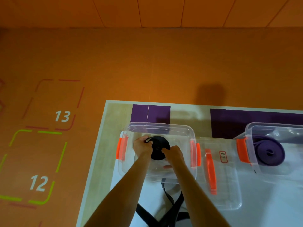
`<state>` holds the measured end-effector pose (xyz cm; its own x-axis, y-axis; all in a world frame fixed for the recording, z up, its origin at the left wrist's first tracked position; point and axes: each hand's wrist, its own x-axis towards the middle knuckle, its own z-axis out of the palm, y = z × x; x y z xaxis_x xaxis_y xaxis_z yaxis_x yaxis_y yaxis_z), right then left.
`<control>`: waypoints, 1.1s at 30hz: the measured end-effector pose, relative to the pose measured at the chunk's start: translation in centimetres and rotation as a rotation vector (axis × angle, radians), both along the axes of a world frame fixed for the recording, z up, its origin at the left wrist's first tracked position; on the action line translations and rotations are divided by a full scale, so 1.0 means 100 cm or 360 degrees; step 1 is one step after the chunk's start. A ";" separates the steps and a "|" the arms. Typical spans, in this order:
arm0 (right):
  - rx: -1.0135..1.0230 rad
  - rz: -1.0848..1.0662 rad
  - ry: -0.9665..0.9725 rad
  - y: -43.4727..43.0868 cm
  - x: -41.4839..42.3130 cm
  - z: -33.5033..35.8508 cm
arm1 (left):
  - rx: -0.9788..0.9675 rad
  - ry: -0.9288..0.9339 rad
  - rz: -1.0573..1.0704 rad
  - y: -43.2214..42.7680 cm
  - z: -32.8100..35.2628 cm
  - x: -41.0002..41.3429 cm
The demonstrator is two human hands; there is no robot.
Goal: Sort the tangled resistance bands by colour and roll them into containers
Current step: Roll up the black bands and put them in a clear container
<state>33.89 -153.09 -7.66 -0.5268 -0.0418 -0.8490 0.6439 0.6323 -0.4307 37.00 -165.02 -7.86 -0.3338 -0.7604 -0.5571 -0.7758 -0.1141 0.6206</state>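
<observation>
A rolled black resistance band (pixel 158 145) sits inside a clear container with orange latches (pixel 188 128). My left hand (pixel 142 145) grips the roll's left edge. My right hand (pixel 173 153) pinches its right side. More loose black band (pixel 170 205) lies tangled on the table near the front, between my forearms. At the right, a rolled purple band (pixel 268 152) lies inside a second clear container (pixel 250 128).
A clear lid with an orange handle (pixel 211 171) lies flat between the two containers. The table (pixel 106 128) has a pale edge and purple patches at the back. To the left, the orange floor carries marked boxes numbered 12 and 13.
</observation>
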 end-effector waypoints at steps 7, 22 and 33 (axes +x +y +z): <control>-0.0002 0.0002 -0.0007 0.000 0.000 0.002 | -0.0125 -0.0111 -0.0153 -0.003 -0.003 0.006; 0.0174 0.0660 0.0779 0.015 0.016 0.079 | -0.0383 -0.0359 -0.1200 -0.009 0.061 0.024; 0.0179 0.0783 0.1764 0.122 0.167 0.145 | -0.1350 0.0088 -0.1894 0.016 0.160 0.182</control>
